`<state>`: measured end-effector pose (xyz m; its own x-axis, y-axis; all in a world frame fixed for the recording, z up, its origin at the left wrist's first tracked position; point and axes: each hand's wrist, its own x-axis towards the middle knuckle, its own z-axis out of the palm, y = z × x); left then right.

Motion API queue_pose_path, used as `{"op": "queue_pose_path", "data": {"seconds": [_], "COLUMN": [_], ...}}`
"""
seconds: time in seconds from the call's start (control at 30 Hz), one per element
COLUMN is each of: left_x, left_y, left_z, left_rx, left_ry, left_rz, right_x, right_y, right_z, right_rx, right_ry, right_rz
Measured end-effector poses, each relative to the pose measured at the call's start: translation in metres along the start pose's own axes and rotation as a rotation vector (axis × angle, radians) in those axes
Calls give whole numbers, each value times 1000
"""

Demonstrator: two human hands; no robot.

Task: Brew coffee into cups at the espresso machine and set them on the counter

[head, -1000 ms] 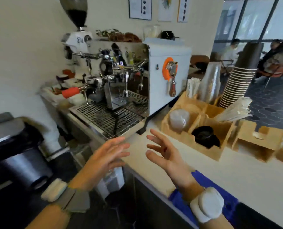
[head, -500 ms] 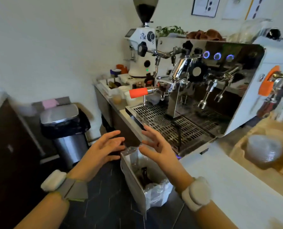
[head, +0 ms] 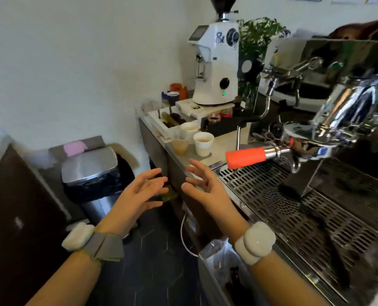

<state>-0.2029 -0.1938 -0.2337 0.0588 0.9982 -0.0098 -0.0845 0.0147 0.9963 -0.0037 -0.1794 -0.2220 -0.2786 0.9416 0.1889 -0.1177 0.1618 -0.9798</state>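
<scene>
Head view: left hand [head: 139,193] and right hand [head: 202,187] hang side by side in front of the tabletop [head: 220,143] edge, fingers spread, palms facing, holding nothing. The espresso machine [head: 329,138] stands right, its orange-handled portafilter [head: 246,157] locked in above the drip tray [head: 294,208]. Two white paper cups [head: 203,143] and a clear cup [head: 180,145] stand on the tabletop near the white grinder [head: 215,67].
</scene>
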Motion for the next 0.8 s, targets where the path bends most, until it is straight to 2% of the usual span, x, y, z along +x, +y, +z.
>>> {"op": "queue_pose_path", "data": {"seconds": [0.4, 0.47, 0.6, 0.8], "left_x": [145, 195, 266, 342], "left_y": [-33, -35, -35, -46], "left_z": [-53, -71, -88, -108], "left_rx": [70, 98, 165, 202], "left_ry": [-177, -273, -361, -392], "left_rz": [-99, -114, -88, -55], "right_x": [110, 146, 188, 229], "right_y": [57, 68, 84, 108], "right_z": [13, 19, 24, 33], "right_rx": [-97, -117, -123, -84], "right_ry": [213, 302, 471, 673], "right_rz": [3, -4, 2, 105]}}
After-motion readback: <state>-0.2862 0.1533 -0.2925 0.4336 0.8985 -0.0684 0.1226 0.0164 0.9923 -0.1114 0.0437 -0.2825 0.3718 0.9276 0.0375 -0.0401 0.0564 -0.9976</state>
